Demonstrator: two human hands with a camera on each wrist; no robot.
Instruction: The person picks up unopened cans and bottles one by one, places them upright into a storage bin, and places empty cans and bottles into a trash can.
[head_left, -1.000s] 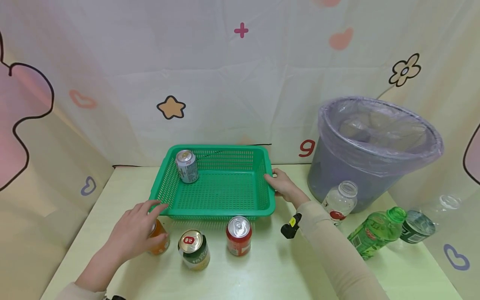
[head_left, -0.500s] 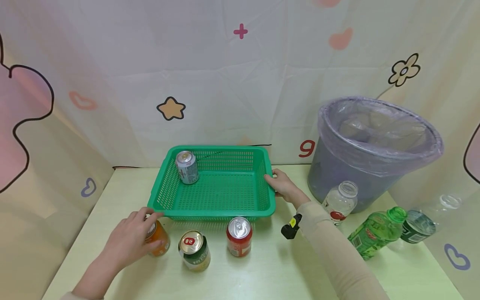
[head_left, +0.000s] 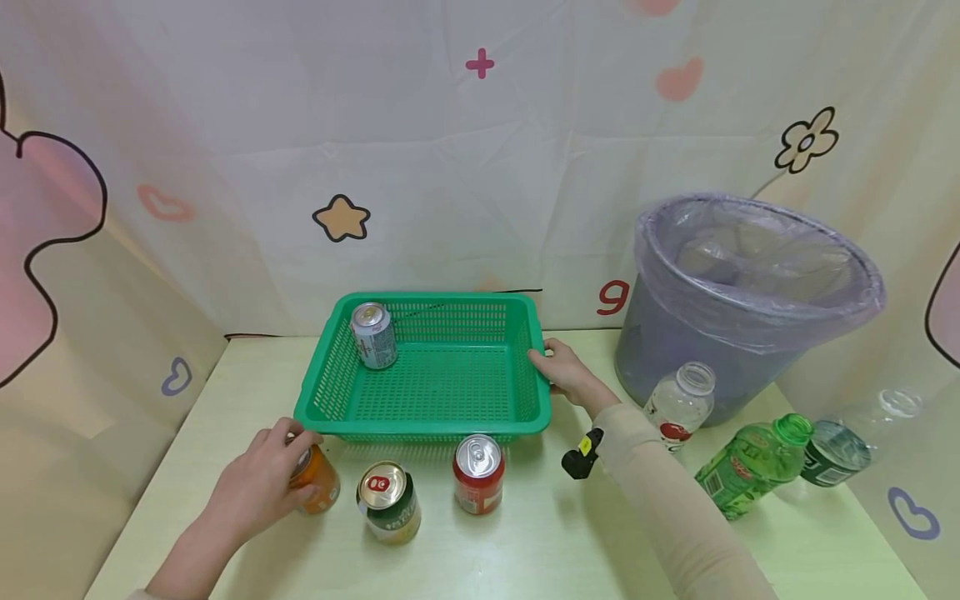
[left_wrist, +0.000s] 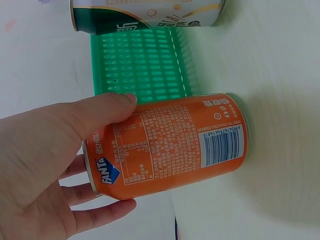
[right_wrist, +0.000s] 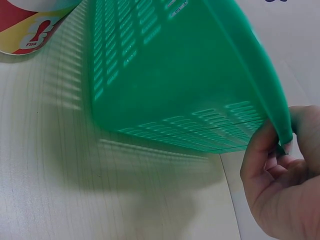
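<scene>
The left hand (head_left: 255, 482) holds an orange can (left_wrist: 170, 150), the right hand (head_left: 567, 372) a basket (head_left: 435, 427). Heart-dotted cloth (head_left: 450, 192) hangs behind the pale table (head_left: 525, 554).

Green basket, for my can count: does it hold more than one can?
No, the head view shows only the silver can inside the basket.

Your head view is bright and sharp, with faint glare on the table (head_left: 480, 571) and wide-angle stretch tilting the bin (head_left: 660, 333) outward. Your left wrist view is dimmer, print on the orange can (left_wrist: 167, 145) legible; in your right, the basket (right_wrist: 175, 80) casts soft shadows.
</scene>
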